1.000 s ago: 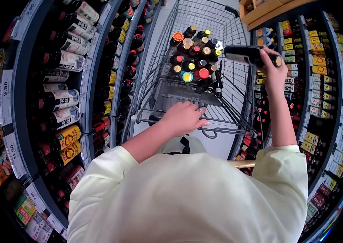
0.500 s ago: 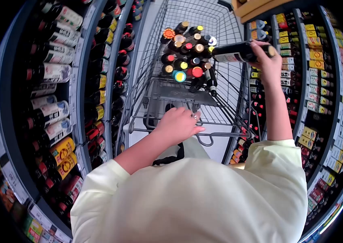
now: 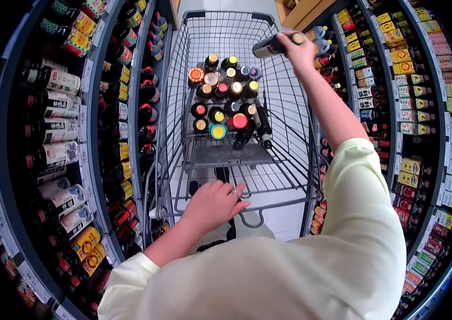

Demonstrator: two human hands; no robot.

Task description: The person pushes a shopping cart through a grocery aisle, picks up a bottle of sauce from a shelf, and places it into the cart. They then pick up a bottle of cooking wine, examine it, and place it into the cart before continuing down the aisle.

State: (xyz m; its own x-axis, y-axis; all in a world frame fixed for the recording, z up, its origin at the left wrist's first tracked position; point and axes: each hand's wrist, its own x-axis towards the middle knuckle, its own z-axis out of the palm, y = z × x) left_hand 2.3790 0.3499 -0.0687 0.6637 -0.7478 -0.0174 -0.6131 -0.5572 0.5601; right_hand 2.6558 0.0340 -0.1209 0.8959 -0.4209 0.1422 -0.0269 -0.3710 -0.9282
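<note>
In the head view my right hand is closed around the neck end of a dark bottle, held tilted nearly sideways over the right side of the shopping cart. Its light cap points right, and a label shows on its lower part. My left hand is wrapped over the cart handle, a ring on one finger. Inside the cart stand several bottles with coloured caps, among them a red cap and a yellow-and-blue cap. Two dark bottles lie tilted by their right side, one of them a slim bottle.
Shelves of bottles line both sides of the aisle, with price tags along the left shelf edges. Yellow-labelled bottles fill part of the right shelf. A wooden stand is beyond the cart at the right.
My right hand has carried the bottle forward and left, toward the far right of the cart. The cart appears lower and slightly left in view. My left hand stays on the handle.
</note>
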